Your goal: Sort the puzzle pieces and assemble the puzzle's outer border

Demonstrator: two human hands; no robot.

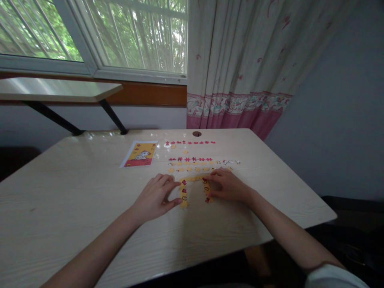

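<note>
A partly joined yellow jigsaw frame (193, 187) lies on the pale wooden table (75, 200), shaped like an upside-down U. My left hand (156, 197) rests beside its left strip, thumb and fingers curled and touching the pieces. My right hand (225, 185) lies over the frame's right strip with fingers bent and pressing on it. Rows of loose red and yellow puzzle pieces (192, 160) are laid out just beyond the hands. A reference picture card (140, 154) showing a cartoon on yellow and red lies to the left of the rows.
A round cable hole (197, 133) sits at the table's far edge. A floral curtain with a pink hem (240, 80) hangs behind, beside a window (120, 36). A narrow shelf on black brackets (60, 90) juts out at the back left. The table's right edge drops off near my right forearm.
</note>
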